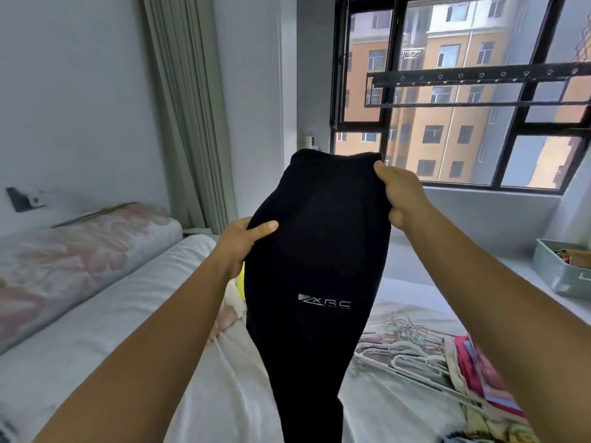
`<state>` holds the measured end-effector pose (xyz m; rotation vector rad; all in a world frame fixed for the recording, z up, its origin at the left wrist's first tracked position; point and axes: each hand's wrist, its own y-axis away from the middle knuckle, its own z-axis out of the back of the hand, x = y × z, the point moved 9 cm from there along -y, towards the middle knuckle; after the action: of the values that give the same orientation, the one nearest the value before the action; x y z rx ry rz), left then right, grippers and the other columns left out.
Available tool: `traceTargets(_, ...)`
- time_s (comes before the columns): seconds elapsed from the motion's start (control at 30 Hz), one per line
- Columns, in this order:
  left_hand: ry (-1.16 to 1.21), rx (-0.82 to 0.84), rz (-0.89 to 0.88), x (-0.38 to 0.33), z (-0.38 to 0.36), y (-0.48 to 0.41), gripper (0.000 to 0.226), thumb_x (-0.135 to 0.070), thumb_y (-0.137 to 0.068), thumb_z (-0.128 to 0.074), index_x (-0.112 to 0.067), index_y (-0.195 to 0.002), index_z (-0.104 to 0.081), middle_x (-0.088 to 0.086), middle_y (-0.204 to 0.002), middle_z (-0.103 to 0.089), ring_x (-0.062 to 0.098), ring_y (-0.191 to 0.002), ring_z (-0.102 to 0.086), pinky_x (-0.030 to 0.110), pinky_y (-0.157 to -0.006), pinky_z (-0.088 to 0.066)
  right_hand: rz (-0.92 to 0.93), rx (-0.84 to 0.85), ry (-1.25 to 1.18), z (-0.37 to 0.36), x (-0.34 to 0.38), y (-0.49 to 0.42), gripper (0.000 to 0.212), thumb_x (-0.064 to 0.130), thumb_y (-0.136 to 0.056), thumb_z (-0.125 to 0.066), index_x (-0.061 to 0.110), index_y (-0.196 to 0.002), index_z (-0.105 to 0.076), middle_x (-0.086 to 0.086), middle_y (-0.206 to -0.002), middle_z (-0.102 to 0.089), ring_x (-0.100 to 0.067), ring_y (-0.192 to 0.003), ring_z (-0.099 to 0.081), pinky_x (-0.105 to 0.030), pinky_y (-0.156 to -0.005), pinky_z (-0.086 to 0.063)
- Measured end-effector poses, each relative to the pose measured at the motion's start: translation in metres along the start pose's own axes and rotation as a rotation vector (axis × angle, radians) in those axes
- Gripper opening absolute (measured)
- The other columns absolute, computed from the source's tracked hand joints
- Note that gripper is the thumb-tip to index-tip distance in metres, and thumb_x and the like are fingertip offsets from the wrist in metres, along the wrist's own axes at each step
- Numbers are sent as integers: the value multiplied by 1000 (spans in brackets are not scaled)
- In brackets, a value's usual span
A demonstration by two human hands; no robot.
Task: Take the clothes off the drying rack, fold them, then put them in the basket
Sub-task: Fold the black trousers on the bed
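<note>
My left hand (243, 241) and right hand (399, 196) both grip black trousers (319, 251) mid-frame, hiding the bed (128, 314) behind; hangers (399, 346) lie lower right.

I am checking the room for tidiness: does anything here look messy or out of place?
Yes. White hangers lie in a tangled heap on the bed, right of the black trousers held by the left hand and right hand.
</note>
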<state>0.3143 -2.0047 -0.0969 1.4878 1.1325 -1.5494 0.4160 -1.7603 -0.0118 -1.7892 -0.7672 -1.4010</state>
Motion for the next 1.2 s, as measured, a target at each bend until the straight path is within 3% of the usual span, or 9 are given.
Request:
traceTargets(0.2,159,-39,23,7,5,-54,20,-19,-83,-68,-9,-100,-66,7,-97,-71,21,-87,-68,27,-69,-55,-124,311,-33,-29,-37,-30,34,43,-82,-58,17,-101,-66,0,-111,-67,-11,-89,-68,-22,-77,-55)
traceTargets(0.33,-56,28,167,89,16,-79,20,-19,-85,-66,-5,-99,-66,8,-91,-70,18,-76,-66,22,-61,-53,-283,126,-39,-1,-163,-55,28,11,-91,-56,0,-116,-60,-8,-107,-67,-15,-83,-69,-20,-63,-56)
traceTargets(0.47,44,92,346,149,25,-108,27,-15,-88,-62,3,-109,-63,4,-74,-72,13,-62,-68,18,-54,-54,-339,15,-44,-8,-216,-92,31,10,-89,-60,-6,-115,-59,-13,-96,-67,-23,-85,-65,-29,-71,-56)
traceTargets(0.6,155,345,413,200,36,-131,60,-49,-74,-70,-18,-124,-56,-8,-114,-67,9,-105,-63,29,-90,-50,-440,189,-179,-29,-276,-96,39,36,-86,-55,12,-116,-61,-4,-113,-69,-19,-105,-65,-28,-82,-56)
traceTargets(0.7,-109,422,581,310,45,-92,42,-24,-86,-65,-15,-126,-55,-6,-111,-69,12,-101,-65,25,-82,-50,-744,226,70,-12,-403,-33,29,19,-90,-59,6,-115,-61,-6,-104,-72,-21,-96,-68,-29,-77,-55)
traceTargets(0.8,-222,287,677,382,61,-82,25,-11,-89,-61,-3,-113,-62,11,-103,-70,20,-89,-68,24,-69,-52,-878,181,294,13,-472,-6,29,10,-87,-65,-4,-112,-63,-11,-90,-72,-25,-81,-68,-32,-70,-53)
traceTargets(0.9,-116,164,803,401,77,-96,20,-18,-92,-58,1,-92,-66,16,-88,-68,19,-72,-64,24,-58,-50,-909,47,199,21,-482,-19,23,13,-89,-61,-5,-103,-63,-10,-77,-67,-21,-68,-64,-26,-56,-51)
traceTargets(1.1,-69,266,832,438,78,-87,22,-28,-96,-49,-20,-110,-64,-5,-103,-69,11,-94,-62,30,-80,-43,-1000,108,109,3,-521,26,18,8,-90,-58,2,-106,-64,-8,-87,-73,-23,-81,-67,-28,-68,-52)
traceTargets(1.2,-82,149,857,444,78,-92,23,-21,-97,-47,-5,-97,-63,11,-91,-63,18,-75,-60,25,-64,-48,-1002,14,118,6,-531,21,16,7,-91,-56,-3,-101,-63,-12,-83,-72,-24,-74,-68,-27,-59,-53)
